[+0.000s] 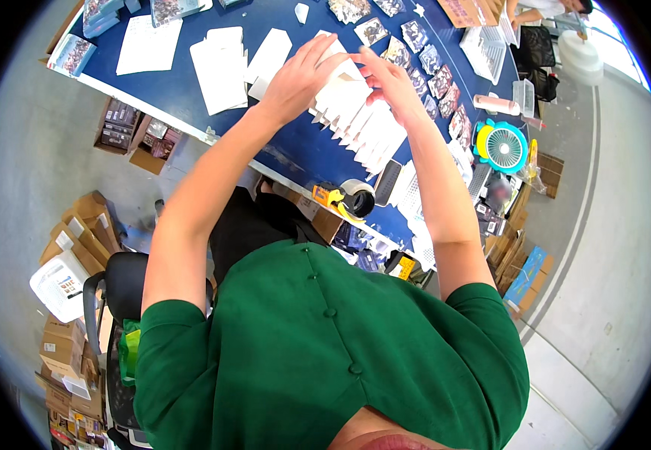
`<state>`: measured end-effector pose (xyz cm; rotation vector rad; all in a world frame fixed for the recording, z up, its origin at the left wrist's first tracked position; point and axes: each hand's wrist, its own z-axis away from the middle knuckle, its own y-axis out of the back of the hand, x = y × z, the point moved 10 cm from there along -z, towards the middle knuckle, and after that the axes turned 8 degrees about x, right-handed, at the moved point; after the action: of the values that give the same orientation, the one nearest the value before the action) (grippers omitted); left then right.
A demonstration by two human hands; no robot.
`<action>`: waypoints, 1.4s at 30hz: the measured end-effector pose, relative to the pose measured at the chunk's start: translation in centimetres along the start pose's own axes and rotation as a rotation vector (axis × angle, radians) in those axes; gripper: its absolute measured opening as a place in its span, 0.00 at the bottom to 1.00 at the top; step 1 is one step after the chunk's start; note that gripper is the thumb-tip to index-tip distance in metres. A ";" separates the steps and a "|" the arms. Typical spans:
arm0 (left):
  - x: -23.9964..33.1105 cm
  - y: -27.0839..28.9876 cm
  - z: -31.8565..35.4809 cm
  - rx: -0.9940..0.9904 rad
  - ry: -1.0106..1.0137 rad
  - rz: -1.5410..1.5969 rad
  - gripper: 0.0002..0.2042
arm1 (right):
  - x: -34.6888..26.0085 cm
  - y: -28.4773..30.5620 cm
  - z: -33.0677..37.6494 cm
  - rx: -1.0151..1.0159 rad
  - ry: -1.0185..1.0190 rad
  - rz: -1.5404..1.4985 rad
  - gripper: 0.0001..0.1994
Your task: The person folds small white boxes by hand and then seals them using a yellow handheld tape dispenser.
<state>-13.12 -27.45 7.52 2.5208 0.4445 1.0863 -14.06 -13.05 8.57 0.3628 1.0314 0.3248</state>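
The row of white folded pieces (355,124) lies on the blue table (280,154), between twelve and one o'clock from the middle of the view, its loose edges fanned toward five o'clock. Handling it well probably calls for light, even pressure from both sides, so the pieces stay aligned without creasing or spilling; the small packets (414,36) near two o'clock and the tape roll (358,199) at six are best left undisturbed. The left hand (294,81) sits at the row's ten o'clock, fingers long and nearly straight over its far end, its forearm trailing toward seven. The right hand (393,82) arches in at one o'clock, fingers bent, thumb turned inward, its forearm running toward half past five. Neither is clenched; I cannot tell whether either pinches a piece or merely rests there.
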 end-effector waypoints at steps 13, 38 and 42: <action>-2.7 -1.9 0.3 0.078 0.056 -0.126 0.35 | 4.3 -0.9 -4.1 -0.016 -0.072 -0.023 0.22; -10.2 -9.9 2.5 -0.149 0.802 0.701 0.45 | 6.2 -2.5 -3.9 0.030 0.203 -0.396 0.38; -9.7 -12.0 3.6 -0.384 0.925 0.678 0.40 | 9.4 2.1 -1.8 0.330 0.258 -0.173 0.29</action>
<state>-18.56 -21.59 -6.20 1.7099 -0.4276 2.3101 -11.37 -6.91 1.41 0.5334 1.3659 0.0429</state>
